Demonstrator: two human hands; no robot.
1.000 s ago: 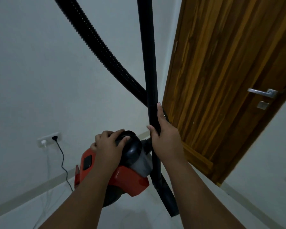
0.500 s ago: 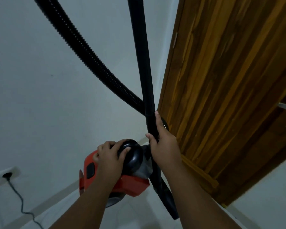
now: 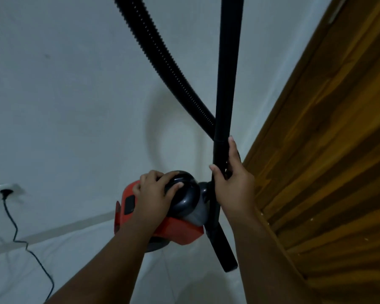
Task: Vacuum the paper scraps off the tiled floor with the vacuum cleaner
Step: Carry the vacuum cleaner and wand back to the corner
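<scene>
Left: a thin black cord trails from a wall socket onto the pale floor. Centre: left hand, fingers curled over the glossy domed top of the red plastic vacuum cleaner; its ribbed hose arcs above. Right hand clasps the smooth rigid tube, beside a grained wooden door.

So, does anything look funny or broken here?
Nothing looks broken or spilled. The left hand grips the vacuum cleaner on top, and the right hand holds the wand upright. One oddity: the wand ends in a plain tube, with no wide floor head showing.
</scene>
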